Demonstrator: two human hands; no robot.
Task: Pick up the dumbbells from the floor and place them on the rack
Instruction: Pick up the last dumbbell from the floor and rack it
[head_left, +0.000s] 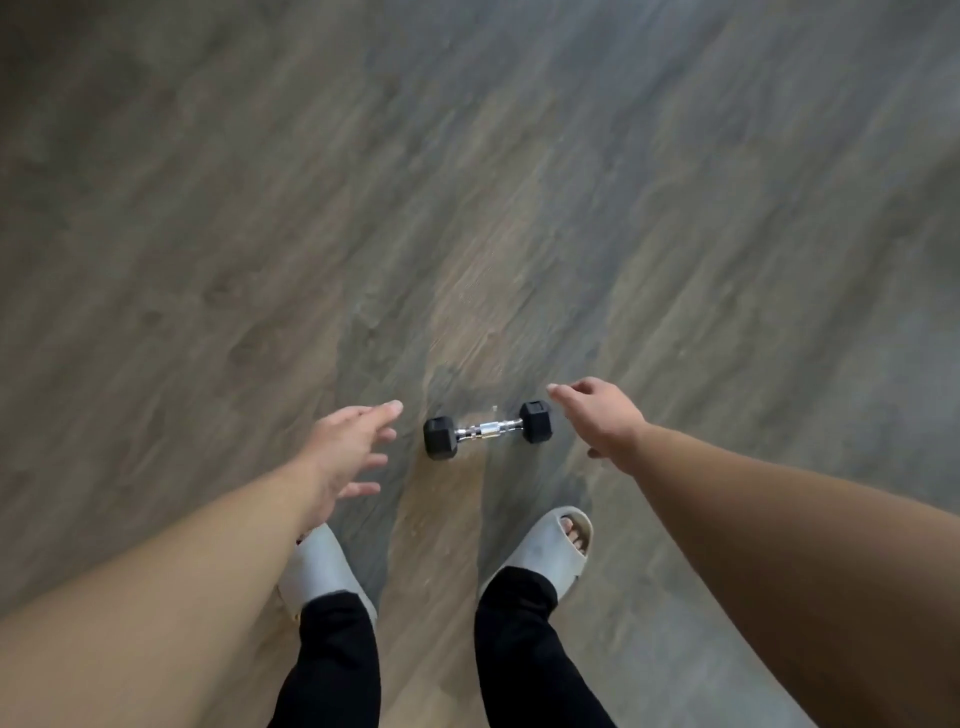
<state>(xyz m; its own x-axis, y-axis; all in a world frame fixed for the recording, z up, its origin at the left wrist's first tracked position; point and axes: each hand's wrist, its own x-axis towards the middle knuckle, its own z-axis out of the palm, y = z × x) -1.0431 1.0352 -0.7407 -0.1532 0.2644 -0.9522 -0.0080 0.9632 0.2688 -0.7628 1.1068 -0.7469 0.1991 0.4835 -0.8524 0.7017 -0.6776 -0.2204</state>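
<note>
One small dumbbell (487, 429) lies on the floor just ahead of my feet, with black hexagonal heads and a chrome handle running left to right. My left hand (347, 451) hovers to its left, fingers spread, holding nothing. To the right of the dumbbell is my right hand (597, 415), fingers apart and pointing left, its fingertips close above the right head. Neither hand touches the dumbbell. No rack is in view.
Grey-brown wood-look floor (467, 182) fills the view, blurred by motion. My two feet in pale slides (550, 551) and black trousers stand just behind the dumbbell.
</note>
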